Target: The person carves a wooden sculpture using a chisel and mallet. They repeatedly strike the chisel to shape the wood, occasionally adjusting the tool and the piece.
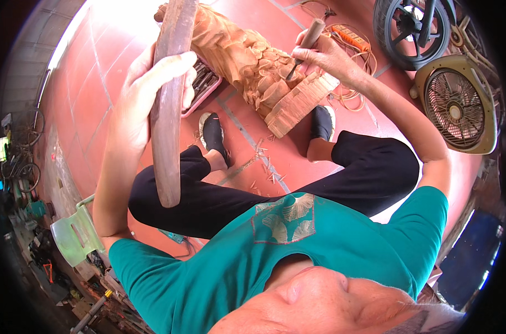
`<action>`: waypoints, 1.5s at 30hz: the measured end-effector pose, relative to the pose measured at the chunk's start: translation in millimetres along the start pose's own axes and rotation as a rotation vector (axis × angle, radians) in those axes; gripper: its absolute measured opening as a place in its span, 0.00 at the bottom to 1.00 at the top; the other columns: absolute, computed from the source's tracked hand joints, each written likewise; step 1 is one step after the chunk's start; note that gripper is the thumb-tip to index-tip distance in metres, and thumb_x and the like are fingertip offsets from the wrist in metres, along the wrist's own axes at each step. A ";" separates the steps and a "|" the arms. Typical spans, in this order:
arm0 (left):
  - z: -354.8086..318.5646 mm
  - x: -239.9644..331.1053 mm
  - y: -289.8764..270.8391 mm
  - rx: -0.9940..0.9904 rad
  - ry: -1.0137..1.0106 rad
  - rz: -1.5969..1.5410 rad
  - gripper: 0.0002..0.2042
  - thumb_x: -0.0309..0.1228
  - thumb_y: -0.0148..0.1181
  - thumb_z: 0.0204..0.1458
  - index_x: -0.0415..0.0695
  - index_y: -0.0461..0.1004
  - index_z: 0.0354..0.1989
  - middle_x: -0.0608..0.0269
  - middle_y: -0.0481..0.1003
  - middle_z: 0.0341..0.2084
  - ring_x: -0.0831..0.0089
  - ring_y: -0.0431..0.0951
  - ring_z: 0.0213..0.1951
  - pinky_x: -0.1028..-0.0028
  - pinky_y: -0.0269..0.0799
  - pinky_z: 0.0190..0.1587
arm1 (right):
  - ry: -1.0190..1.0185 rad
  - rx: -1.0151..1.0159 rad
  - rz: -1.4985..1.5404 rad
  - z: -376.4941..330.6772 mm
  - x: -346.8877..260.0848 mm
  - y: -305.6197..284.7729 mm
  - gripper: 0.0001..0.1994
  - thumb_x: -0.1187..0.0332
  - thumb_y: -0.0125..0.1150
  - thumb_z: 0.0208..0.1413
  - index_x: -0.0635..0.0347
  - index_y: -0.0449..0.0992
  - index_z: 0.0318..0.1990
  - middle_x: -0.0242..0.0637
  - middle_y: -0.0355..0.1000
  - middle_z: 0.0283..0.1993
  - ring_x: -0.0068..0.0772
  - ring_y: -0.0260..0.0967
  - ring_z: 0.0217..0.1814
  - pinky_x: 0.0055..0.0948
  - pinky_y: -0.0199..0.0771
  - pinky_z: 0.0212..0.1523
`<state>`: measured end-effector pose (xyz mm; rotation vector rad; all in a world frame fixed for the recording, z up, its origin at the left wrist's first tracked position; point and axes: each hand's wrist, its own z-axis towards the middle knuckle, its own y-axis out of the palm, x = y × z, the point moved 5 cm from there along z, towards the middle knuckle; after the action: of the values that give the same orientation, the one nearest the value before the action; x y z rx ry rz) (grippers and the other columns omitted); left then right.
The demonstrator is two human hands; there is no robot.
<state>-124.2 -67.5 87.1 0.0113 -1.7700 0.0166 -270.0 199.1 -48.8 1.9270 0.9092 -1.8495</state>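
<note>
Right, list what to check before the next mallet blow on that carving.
1. Chisel tip resting on the wood carving: ok.
2. Right hand closed round the chisel handle: ok.
3. Left hand wrapped round the raised wooden mallet: ok.
4. Left shoe and right shoe either side of the carving; firm bracing: cannot tell.
5. Chisel edge sharp: cannot tell.

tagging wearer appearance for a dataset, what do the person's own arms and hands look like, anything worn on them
Both forearms are bare, with no gloves, watch or rings visible on the left hand or the right hand. Short teal sleeves of a T-shirt end above the elbows. No cables or markings show on either arm.
</note>
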 end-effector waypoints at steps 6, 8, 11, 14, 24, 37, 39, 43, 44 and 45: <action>-36.5 -6.6 11.2 -0.016 0.052 -0.042 0.14 0.31 0.63 0.57 0.37 0.70 0.47 0.63 0.73 0.28 0.77 0.74 0.23 0.76 0.71 0.27 | -0.005 -0.023 0.026 -7.1 16.0 7.5 0.15 0.74 0.59 0.65 0.63 0.68 0.57 0.36 0.75 0.43 0.24 0.80 0.37 0.23 0.83 0.39; -39.2 -7.3 11.1 -0.010 0.066 0.077 0.21 0.30 0.61 0.58 0.35 0.67 0.58 0.61 0.73 0.28 0.77 0.74 0.25 0.79 0.71 0.27 | -0.016 -0.043 0.022 -8.1 16.7 9.4 0.15 0.75 0.59 0.65 0.64 0.68 0.57 0.36 0.74 0.45 0.25 0.80 0.39 0.25 0.84 0.41; -36.7 -7.1 11.8 -0.003 0.070 0.154 0.24 0.29 0.62 0.56 0.34 0.66 0.61 0.62 0.73 0.28 0.78 0.74 0.25 0.78 0.71 0.27 | -0.078 -0.052 -0.020 -8.1 33.9 9.2 0.15 0.71 0.58 0.67 0.67 0.69 0.57 0.38 0.75 0.45 0.28 0.80 0.42 0.27 0.84 0.44; -33.9 -7.7 10.7 -0.025 0.061 0.164 0.26 0.30 0.64 0.54 0.34 0.66 0.61 0.64 0.73 0.28 0.79 0.74 0.24 0.77 0.71 0.27 | -0.128 -0.080 -0.053 -8.6 30.1 10.1 0.15 0.73 0.58 0.66 0.67 0.68 0.58 0.38 0.75 0.46 0.29 0.80 0.44 0.27 0.85 0.46; -28.8 -13.9 6.2 -0.008 0.175 0.354 0.29 0.32 0.70 0.52 0.36 0.68 0.62 0.61 0.77 0.39 0.71 0.78 0.35 0.71 0.75 0.40 | -0.257 -0.076 -0.166 -14.6 22.4 13.2 0.15 0.74 0.59 0.65 0.67 0.68 0.57 0.39 0.76 0.46 0.31 0.80 0.45 0.28 0.85 0.48; -24.5 -19.0 24.0 0.011 0.511 0.747 0.38 0.39 0.73 0.50 0.32 0.62 0.65 0.39 0.79 0.44 0.52 0.82 0.46 0.60 0.75 0.51 | -0.352 -0.096 -0.410 -21.8 26.1 16.5 0.10 0.71 0.65 0.60 0.60 0.73 0.47 0.38 0.77 0.38 0.34 0.79 0.43 0.35 0.78 0.48; -25.2 -17.8 25.8 0.007 0.483 0.762 0.38 0.39 0.73 0.50 0.32 0.62 0.65 0.38 0.80 0.42 0.51 0.83 0.45 0.59 0.76 0.50 | -0.364 -0.119 -0.395 -24.1 20.1 19.9 0.10 0.71 0.65 0.60 0.60 0.73 0.46 0.39 0.77 0.38 0.37 0.79 0.43 0.36 0.77 0.48; -24.2 -18.1 28.6 0.013 0.517 0.785 0.38 0.38 0.73 0.50 0.32 0.62 0.65 0.36 0.80 0.40 0.48 0.84 0.43 0.60 0.77 0.48 | -0.398 -0.158 -0.420 -26.1 10.0 24.2 0.10 0.72 0.66 0.58 0.61 0.73 0.44 0.39 0.77 0.38 0.40 0.78 0.43 0.36 0.77 0.47; -24.9 -16.2 30.6 0.017 0.542 0.776 0.38 0.38 0.73 0.50 0.31 0.61 0.65 0.36 0.80 0.40 0.48 0.84 0.43 0.60 0.77 0.47 | -0.400 -0.159 -0.426 -26.4 8.1 24.9 0.10 0.72 0.66 0.58 0.62 0.73 0.44 0.39 0.77 0.37 0.41 0.78 0.43 0.36 0.77 0.46; -25.7 -13.8 33.7 0.021 0.567 0.766 0.38 0.38 0.73 0.50 0.31 0.61 0.64 0.36 0.80 0.40 0.48 0.84 0.42 0.61 0.78 0.46 | -0.402 -0.160 -0.433 -26.6 6.4 25.6 0.10 0.72 0.66 0.57 0.62 0.72 0.43 0.40 0.77 0.37 0.41 0.78 0.43 0.37 0.77 0.46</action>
<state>-96.8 -33.4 78.5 -0.5994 -1.1197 0.5406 -233.4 198.0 -57.1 1.2624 1.3551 -2.2061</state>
